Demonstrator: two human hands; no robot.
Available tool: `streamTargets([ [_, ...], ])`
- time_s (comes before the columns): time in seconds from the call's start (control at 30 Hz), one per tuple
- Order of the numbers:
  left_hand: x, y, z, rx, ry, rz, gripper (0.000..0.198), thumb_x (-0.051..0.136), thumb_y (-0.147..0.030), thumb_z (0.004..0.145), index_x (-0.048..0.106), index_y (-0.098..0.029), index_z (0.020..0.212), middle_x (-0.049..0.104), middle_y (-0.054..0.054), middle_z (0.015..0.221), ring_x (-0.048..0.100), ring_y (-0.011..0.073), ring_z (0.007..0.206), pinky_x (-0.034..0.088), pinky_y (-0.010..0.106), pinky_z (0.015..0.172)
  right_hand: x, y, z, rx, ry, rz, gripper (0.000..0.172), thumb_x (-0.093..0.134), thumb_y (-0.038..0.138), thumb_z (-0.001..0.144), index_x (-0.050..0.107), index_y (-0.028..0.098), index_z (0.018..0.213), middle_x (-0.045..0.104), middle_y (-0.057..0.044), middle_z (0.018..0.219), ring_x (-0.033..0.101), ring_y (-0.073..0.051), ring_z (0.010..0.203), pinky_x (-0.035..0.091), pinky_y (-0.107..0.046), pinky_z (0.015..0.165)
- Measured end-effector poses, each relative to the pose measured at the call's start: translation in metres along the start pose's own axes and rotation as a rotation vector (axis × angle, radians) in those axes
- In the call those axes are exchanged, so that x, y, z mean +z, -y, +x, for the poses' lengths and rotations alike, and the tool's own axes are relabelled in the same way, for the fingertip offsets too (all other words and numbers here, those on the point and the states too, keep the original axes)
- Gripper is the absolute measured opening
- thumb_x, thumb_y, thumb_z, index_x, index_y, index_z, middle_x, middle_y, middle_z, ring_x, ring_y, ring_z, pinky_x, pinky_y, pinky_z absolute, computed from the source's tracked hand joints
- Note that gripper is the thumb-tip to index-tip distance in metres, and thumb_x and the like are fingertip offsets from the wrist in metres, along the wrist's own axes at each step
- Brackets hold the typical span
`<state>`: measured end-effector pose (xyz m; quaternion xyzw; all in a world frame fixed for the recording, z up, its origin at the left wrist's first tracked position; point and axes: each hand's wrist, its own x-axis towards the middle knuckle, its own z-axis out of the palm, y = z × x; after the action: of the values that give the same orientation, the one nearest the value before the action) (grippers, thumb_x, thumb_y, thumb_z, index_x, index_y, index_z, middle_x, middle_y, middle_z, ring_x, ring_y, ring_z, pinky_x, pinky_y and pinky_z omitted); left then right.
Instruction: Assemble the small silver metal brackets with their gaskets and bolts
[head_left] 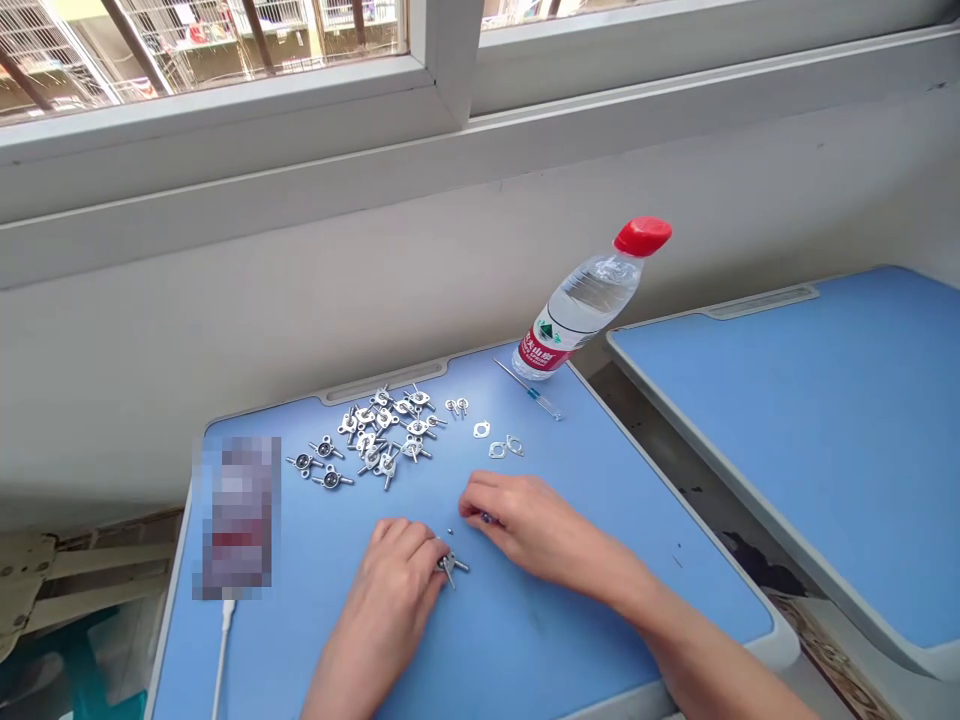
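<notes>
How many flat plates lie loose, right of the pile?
3. One plate nearest the pile; two more side by side, just beyond the right hand. Others may hide in the pile.

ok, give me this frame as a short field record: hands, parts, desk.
left hand: holds small winged metal part on the blue desk
right hand: fingertips pinch a tiny item, too small to identify
pile: matching metal parts, beyond left hand
loose: three flat metal plates, right of pile
far edge: screwdriver beside water bottle, red cap
</notes>
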<state>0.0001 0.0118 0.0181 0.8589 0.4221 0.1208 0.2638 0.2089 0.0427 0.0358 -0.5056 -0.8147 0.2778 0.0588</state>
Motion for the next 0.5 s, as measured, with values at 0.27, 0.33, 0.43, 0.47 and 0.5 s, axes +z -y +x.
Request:
streamTargets([
  [0.27,-0.005,-0.002,0.0,-0.023,0.039,-0.014,0.015,0.058,-0.007,0.091,0.062,-0.019,0.099,0.063,0.001,0.092,0.056,0.0192,0.086,0.047,0.033,0.078,0.016,0.006,0.001,-0.115,-0.029,-0.137,0.019,0.053,0.003,0.087,0.065,0.018,0.086,0.064,-0.001,0.086,0.048,-0.01,0.058,0.018,-0.026,0.051],
  [0.33,-0.005,-0.002,0.0,-0.024,0.033,-0.011,0.015,0.059,-0.006,0.091,0.062,-0.019,0.098,0.063,0.001,0.091,0.056,0.019,0.085,0.047,0.033,0.078,0.019,0.005,0.002,-0.133,-0.024,-0.147,0.022,0.052,0.001,0.085,0.065,0.018,0.084,0.063,-0.001,0.085,0.047,-0.009,0.056,0.017,-0.027,0.051],
  [0.43,-0.004,-0.001,-0.001,-0.024,0.026,-0.009,0.015,0.06,-0.006,0.09,0.062,-0.019,0.097,0.063,0.001,0.09,0.056,0.0188,0.084,0.047,0.033,0.078,0.023,0.003,0.005,-0.145,0.007,-0.164,0.024,0.05,-0.002,0.083,0.064,0.017,0.082,0.061,-0.001,0.083,0.048,-0.009,0.056,0.016,-0.027,0.051],
  [0.47,-0.004,-0.001,-0.001,-0.025,0.022,-0.008,0.015,0.06,-0.006,0.089,0.062,-0.019,0.096,0.063,0.0,0.09,0.056,0.0188,0.084,0.048,0.033,0.078,0.024,0.003,0.005,-0.144,0.014,-0.167,0.024,0.05,-0.002,0.084,0.064,0.017,0.082,0.062,-0.001,0.083,0.048,-0.009,0.057,0.017,-0.027,0.052],
  [0.5,-0.003,-0.001,-0.001,-0.026,0.019,-0.006,0.015,0.061,-0.006,0.089,0.063,-0.019,0.096,0.063,0.0,0.089,0.056,0.0188,0.084,0.048,0.033,0.078,0.024,0.003,0.005,-0.142,0.016,-0.166,0.023,0.05,-0.002,0.084,0.063,0.016,0.082,0.062,-0.001,0.083,0.049,-0.01,0.057,0.018,-0.027,0.052],
])
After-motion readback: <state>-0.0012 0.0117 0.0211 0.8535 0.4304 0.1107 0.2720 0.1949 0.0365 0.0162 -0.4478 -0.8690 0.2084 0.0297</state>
